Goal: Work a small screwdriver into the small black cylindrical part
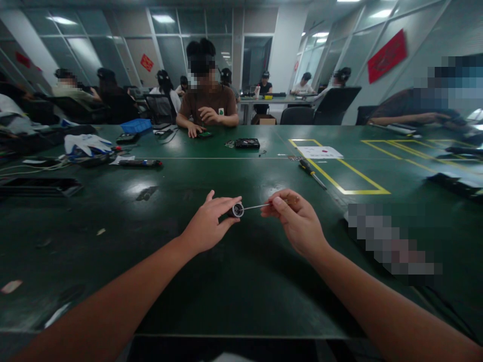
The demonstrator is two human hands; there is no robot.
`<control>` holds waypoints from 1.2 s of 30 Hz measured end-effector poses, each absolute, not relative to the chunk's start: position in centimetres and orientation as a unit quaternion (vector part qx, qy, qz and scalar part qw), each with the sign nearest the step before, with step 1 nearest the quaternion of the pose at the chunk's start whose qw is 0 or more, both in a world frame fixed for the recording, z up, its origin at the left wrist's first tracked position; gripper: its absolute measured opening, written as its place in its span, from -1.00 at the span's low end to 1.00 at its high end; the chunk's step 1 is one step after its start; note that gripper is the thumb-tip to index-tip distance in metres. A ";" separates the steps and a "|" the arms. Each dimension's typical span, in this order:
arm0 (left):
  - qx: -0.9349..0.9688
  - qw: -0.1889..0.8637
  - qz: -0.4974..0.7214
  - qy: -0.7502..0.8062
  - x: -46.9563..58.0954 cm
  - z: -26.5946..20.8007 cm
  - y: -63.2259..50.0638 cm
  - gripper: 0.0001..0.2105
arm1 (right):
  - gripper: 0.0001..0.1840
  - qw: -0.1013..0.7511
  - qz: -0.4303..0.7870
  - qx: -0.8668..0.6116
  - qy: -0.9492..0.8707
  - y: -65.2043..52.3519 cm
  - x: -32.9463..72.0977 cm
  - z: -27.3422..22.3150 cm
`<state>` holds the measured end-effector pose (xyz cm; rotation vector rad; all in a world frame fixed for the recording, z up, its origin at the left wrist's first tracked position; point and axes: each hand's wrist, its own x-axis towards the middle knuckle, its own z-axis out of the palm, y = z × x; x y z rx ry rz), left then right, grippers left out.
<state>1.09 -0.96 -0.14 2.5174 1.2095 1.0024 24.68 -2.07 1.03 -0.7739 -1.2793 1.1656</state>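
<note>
My left hand (207,224) is closed round a short dark cylinder with a pale ring-shaped rim (237,210), its open end facing right. In my right hand (298,221) is a thin screwdriver (256,206) with a brownish handle mostly covered by my fingers. The screwdriver's metal shaft points left, and its tip reaches into the cylinder's open end. Whether the tip touches anything inside is too small to tell. Both hands are over the green table (241,291).
A yellow-and-black screwdriver (312,173) lies beyond my right hand, near a white paper (320,152) and yellow tape lines. White gloves (86,145), a pen-like tool (140,163) and a blue bin (136,125) sit to the left. A person (207,103) works opposite.
</note>
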 end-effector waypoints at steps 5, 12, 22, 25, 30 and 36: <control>0.847 0.085 0.341 0.399 1.0 -0.4 -0.8 -0.57 | -0.79 0.575 0.488 -0.339 -0.563 -2.0 24.5 1.1; 0.849 0.077 0.335 0.403 1.0 -0.3 -0.9 -0.58 | -0.81 0.549 0.458 -0.347 -0.607 -2.4 24.8 1.3; 0.843 0.088 0.337 0.410 0.9 -0.4 -0.8 -0.54 | -0.80 0.578 0.517 -0.312 -0.550 -1.7 24.8 0.7; 0.842 0.092 0.336 0.411 0.9 -0.4 -0.8 -0.54 | -0.83 0.591 0.482 -0.319 -0.563 -1.7 24.9 0.8; 0.841 0.089 0.342 0.409 1.0 -0.3 -0.8 -0.55 | -0.81 0.550 0.398 -0.354 -0.643 -2.7 24.9 1.5; 0.841 0.093 0.345 0.406 1.1 -0.6 -0.8 -0.58 | -0.84 0.492 0.295 -0.381 -0.725 -3.3 24.9 1.4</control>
